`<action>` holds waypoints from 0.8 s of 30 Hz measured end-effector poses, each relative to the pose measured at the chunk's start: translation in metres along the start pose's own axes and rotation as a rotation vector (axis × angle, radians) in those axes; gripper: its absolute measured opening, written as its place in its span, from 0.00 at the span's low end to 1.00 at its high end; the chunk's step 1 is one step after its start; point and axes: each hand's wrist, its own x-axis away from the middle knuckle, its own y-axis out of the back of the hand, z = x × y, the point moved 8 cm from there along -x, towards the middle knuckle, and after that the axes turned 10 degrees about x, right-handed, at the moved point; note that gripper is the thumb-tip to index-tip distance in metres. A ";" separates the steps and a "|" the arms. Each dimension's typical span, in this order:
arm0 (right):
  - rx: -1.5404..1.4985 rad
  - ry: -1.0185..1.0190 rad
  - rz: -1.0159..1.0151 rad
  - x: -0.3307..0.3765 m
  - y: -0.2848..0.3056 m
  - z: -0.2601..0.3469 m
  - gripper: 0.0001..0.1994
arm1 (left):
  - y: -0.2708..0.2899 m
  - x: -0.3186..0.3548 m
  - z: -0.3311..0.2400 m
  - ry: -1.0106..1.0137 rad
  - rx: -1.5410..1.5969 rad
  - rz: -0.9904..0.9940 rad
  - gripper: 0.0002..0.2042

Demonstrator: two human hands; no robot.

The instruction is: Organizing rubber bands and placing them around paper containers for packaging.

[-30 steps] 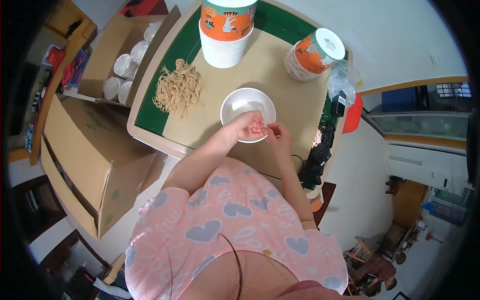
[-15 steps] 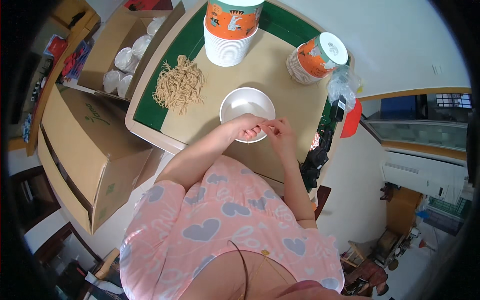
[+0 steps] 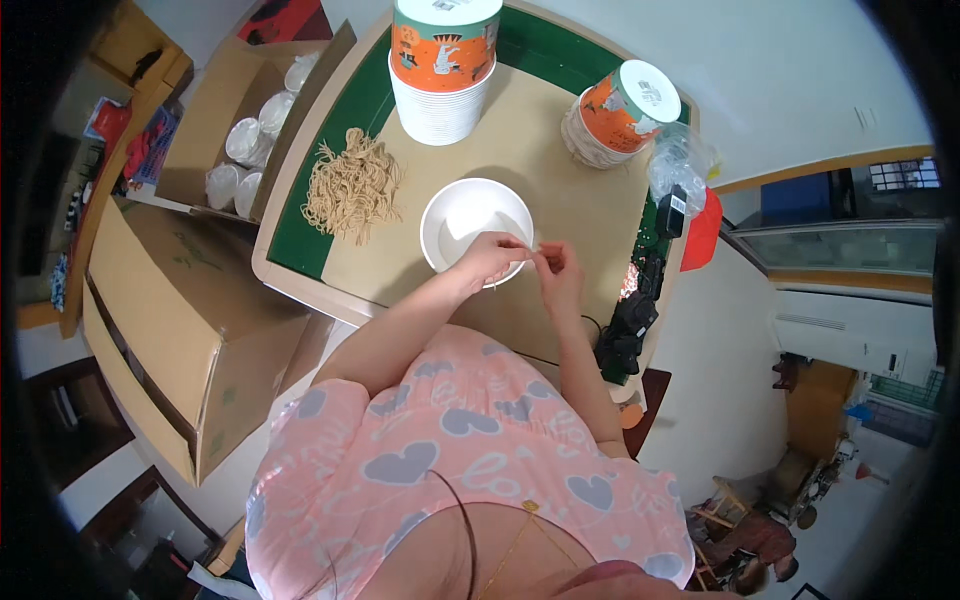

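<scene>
My left hand (image 3: 492, 258) is closed in a pinch above the near right rim of a round white bowl (image 3: 452, 222). A short end of thin, light-coloured string hangs below its fingers. Close beside it, my right hand (image 3: 561, 278) pinches with thumb and forefinger; what lies between those fingertips is too small to make out. The fingertips of both hands nearly meet. Left of the bowl lies a tangled heap of tan strings (image 3: 355, 188), touched by neither hand.
A tall stack of paper tubs (image 3: 444, 100) stands at the back, with a shorter stack (image 3: 620, 115) to its right. Clear plastic bags (image 3: 680, 165) and black devices (image 3: 632, 325) line the right edge. Cardboard boxes (image 3: 160, 320) stand at left, one holding wrapped white cups (image 3: 245, 140).
My fingertips have drawn slightly apart. The view has shifted a little, so the bowl, heap and stacks appear slightly further left and mostly lower.
</scene>
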 end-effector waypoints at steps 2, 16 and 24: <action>-0.063 0.003 0.009 -0.001 -0.002 -0.003 0.13 | -0.004 0.000 -0.006 -0.226 -0.151 0.043 0.07; -0.374 -0.114 0.194 0.005 -0.005 -0.009 0.26 | -0.023 0.048 -0.039 -0.736 -0.730 -0.056 0.03; 0.028 0.103 0.243 0.008 -0.009 0.008 0.29 | -0.009 0.042 -0.031 -0.609 -0.617 -0.125 0.03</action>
